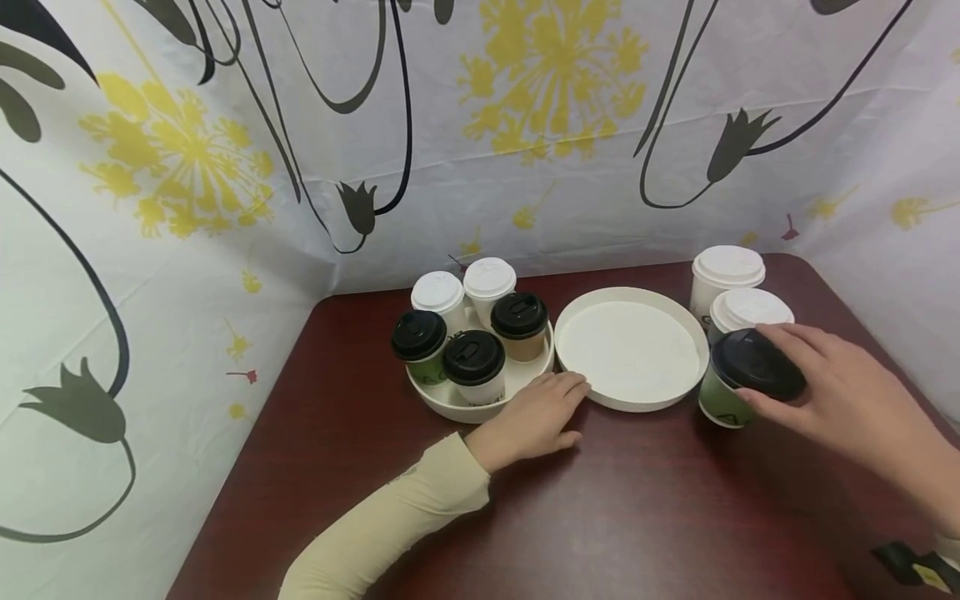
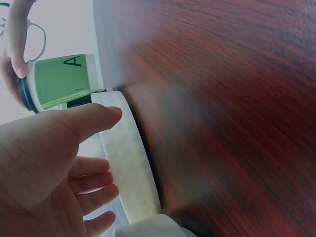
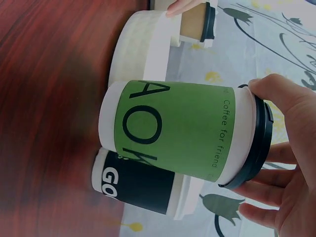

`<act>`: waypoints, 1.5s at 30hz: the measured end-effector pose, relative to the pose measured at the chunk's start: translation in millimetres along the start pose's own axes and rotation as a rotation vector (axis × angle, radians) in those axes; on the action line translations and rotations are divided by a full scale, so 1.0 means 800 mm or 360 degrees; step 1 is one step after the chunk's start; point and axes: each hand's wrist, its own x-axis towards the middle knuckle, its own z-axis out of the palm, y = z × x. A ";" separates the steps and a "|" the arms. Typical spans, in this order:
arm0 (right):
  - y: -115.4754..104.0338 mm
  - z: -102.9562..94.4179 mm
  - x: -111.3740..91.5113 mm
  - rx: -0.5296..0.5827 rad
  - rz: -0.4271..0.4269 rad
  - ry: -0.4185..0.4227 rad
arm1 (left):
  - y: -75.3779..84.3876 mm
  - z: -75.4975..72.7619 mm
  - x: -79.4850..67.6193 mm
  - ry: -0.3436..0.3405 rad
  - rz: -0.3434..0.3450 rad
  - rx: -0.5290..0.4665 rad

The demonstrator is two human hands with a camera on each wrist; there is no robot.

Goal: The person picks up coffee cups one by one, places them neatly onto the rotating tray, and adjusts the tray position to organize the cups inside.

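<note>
My right hand (image 1: pixel 847 392) grips a green paper coffee cup (image 3: pixel 173 131) by its black lid (image 3: pixel 259 143), thumb on one side and fingers on the other. Whether the cup's base touches the table cannot be told. Close behind it are two white-lidded cups, one nearer (image 1: pixel 750 308) and one farther (image 1: pixel 727 267). My left hand (image 1: pixel 534 417) has loosely extended fingers at the near-left rim of a round cream tray (image 1: pixel 633 406). Beside that hand, a second round tray (image 1: pixel 457 412) carries several lidded cups, among them a green one (image 1: pixel 427 367) and a brown one (image 1: pixel 522 346).
The two trays stand side by side toward the back of a dark red-brown table (image 1: pixel 600 508). A patterned fabric sheet (image 1: pixel 465 183) hangs close behind the table and along its sides. In the right wrist view, a black-sleeved cup (image 3: pixel 140 185) stands close beside the green one.
</note>
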 end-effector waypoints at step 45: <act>-0.040 0.008 0.067 0.0044 -0.0008 -0.0180 | 0.000 0.002 0.000 0.0002 0.0007 0.0005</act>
